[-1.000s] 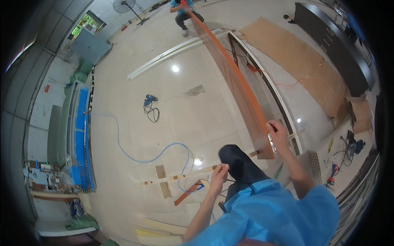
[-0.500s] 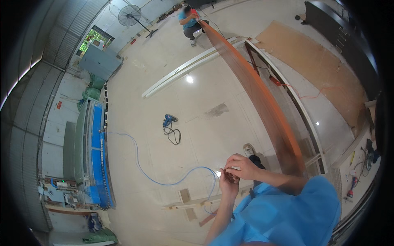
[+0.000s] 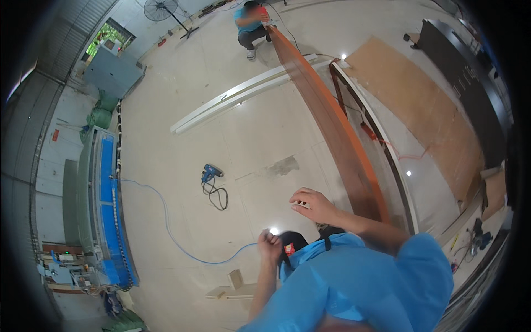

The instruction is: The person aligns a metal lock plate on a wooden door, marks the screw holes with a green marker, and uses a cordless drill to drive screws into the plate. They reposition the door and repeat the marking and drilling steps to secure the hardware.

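Observation:
My left hand (image 3: 270, 247) is closed in front of my waist, with its fingers curled in. What it holds, if anything, is too small to make out. Farther forward and to the right, my right hand (image 3: 316, 206) has bent fingers and thumb drawn toward each other. A small pale patch shows between them, and I cannot tell what it is. Neither hand touches the long orange-brown panel (image 3: 326, 116), which stands on edge to the right of my right hand. A blue hose (image 3: 207, 262) runs along the floor and passes out of sight near my left hand.
A blue heat gun (image 3: 211, 171) with a black cord lies on the floor ahead. White rails (image 3: 221, 99) lie beyond it. At the panel's far end a person (image 3: 251, 27) crouches. A blue machine (image 3: 108, 205) stands left; brown board (image 3: 415, 110) covers floor at right.
My hands were together and have parted: the left came back toward my waist, the right went forward. The whole view has shifted a little. The crouching person stays at the panel's end.

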The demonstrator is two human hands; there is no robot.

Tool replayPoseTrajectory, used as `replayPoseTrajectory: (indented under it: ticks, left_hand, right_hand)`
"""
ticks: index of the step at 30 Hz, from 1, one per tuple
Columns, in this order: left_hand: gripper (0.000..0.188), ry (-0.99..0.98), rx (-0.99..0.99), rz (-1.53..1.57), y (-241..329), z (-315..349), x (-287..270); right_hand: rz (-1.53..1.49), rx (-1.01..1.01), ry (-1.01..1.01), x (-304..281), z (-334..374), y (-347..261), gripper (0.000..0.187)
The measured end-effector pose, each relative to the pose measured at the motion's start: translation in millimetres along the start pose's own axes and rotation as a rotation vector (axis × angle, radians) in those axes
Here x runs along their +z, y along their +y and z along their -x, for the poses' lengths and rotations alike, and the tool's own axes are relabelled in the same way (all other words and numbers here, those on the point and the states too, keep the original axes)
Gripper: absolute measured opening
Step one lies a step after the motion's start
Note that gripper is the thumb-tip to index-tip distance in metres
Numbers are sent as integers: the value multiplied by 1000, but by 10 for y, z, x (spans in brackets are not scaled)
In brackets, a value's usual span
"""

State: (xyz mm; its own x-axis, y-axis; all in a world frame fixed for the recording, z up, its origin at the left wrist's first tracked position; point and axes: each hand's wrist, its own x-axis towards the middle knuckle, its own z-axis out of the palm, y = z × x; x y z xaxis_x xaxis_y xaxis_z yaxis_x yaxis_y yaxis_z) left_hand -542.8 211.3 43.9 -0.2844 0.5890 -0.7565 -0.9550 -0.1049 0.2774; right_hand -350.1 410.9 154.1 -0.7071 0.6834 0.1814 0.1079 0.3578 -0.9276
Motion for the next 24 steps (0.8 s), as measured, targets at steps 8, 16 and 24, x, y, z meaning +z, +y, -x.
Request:
replayPoseTrajectory:
  ticks: [8, 16, 24]
  left_hand:
    - [15, 551, 33, -105, 784, -693, -1014]
    - [20, 536, 87, -66, 2267, -2379, 30]
    - [21, -728, 893, -531, 5028, -2065, 5054]
  right_hand:
    - [-38, 285, -123, 178, -1034, 647, 19]
    - [-508, 188, 283, -564, -3544, 134, 34]
    - [421, -1087, 311, -1779, -5366, -1679, 39]
